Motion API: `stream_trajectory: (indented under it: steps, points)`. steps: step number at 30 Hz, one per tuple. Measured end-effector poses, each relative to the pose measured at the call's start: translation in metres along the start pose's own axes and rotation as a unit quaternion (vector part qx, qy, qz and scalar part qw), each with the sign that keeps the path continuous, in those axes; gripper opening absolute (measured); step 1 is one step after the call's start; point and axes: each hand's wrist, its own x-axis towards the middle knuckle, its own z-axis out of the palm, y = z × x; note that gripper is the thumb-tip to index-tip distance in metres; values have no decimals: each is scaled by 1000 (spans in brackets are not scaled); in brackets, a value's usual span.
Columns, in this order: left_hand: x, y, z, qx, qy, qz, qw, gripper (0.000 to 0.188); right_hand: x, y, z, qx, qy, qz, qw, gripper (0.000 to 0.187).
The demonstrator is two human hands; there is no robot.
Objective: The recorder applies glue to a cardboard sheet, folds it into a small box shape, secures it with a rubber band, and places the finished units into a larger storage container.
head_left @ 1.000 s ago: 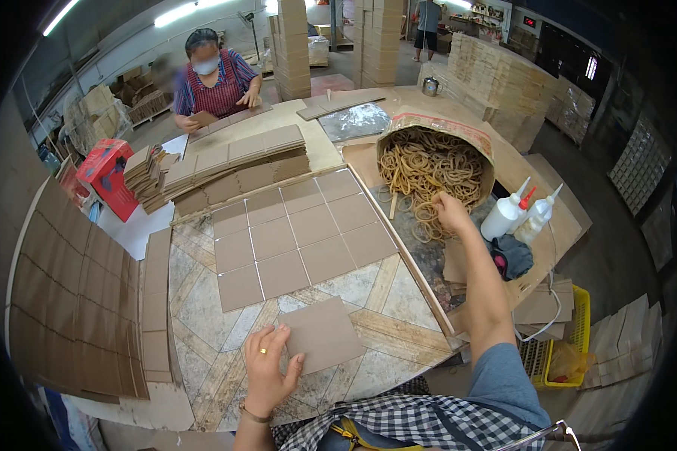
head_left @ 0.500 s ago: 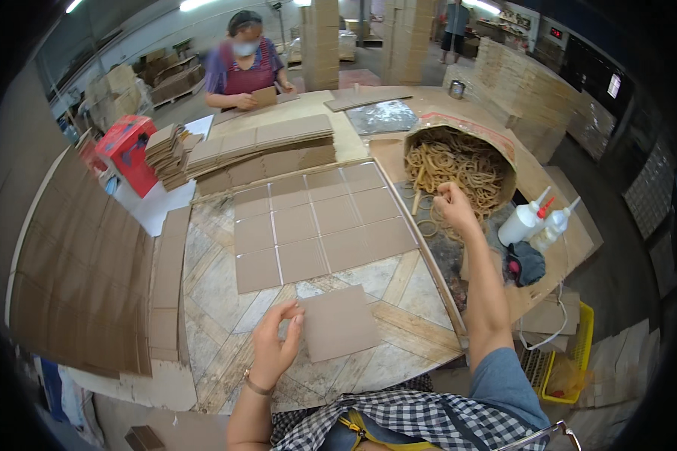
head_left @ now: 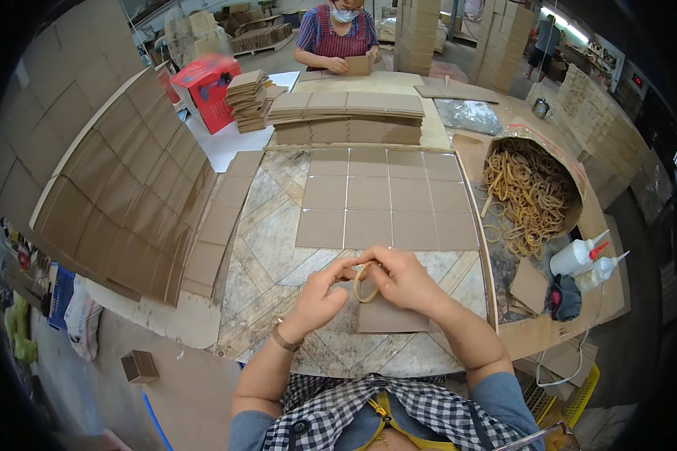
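Head view, from its left: a large brown panel (head_left: 120, 188) marked into squares leaned there, with no lettering visible on it; beyond it stood a red box (head_left: 207, 94) with dark markings too blurred to read. Nearer the middle, the left hand (head_left: 320, 297) was half open, thumb apart, its fingertips at the upper edge of a tan rubber band (head_left: 356, 289); whether they gripped it I could not tell, because the fingers overlapped. The band stood as an open loop between the two hands, above the table. It looked light, soft and springy, apt to twist or snap back, and best taken between thumb and fingertips on opposite sides. Partly under the right hand lay a plain square card (head_left: 393, 321), which looked light and fairly stiff; its edges seemed the place to lift, since corners could bend. The right hand (head_left: 405, 279) was closed in a pinch on the band. Farther right, loose bands (head_left: 525, 188) spilled from a sack (head_left: 553, 145) with faint reddish print on its rim, and white bottles (head_left: 572, 257) stood near it, no label legible
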Motion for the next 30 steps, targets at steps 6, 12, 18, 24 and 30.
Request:
stream_trajectory:
  steps: [6, 12, 18, 24, 30]
  points:
    - [7, 12, 11, 225, -3, -22, 974, 23, -2, -5, 7, 45, 35, 34, 998, 14]
    - [27, -25, -2, -137, 40, -176, 974, 10, -27, 6, -5, -245, 174, 24, 954, 11]
    - [52, -26, -15, -135, -86, -294, 942, 10, -68, 42, -47, -58, 235, 222, 944, 13]
    - [49, -63, -2, -164, -105, -349, 917, 10, -71, 75, -43, 222, 193, 346, 891, 12]
    - [22, -67, 35, -86, 19, -295, 951, 13, -72, 117, -30, 376, 111, 421, 818, 11]
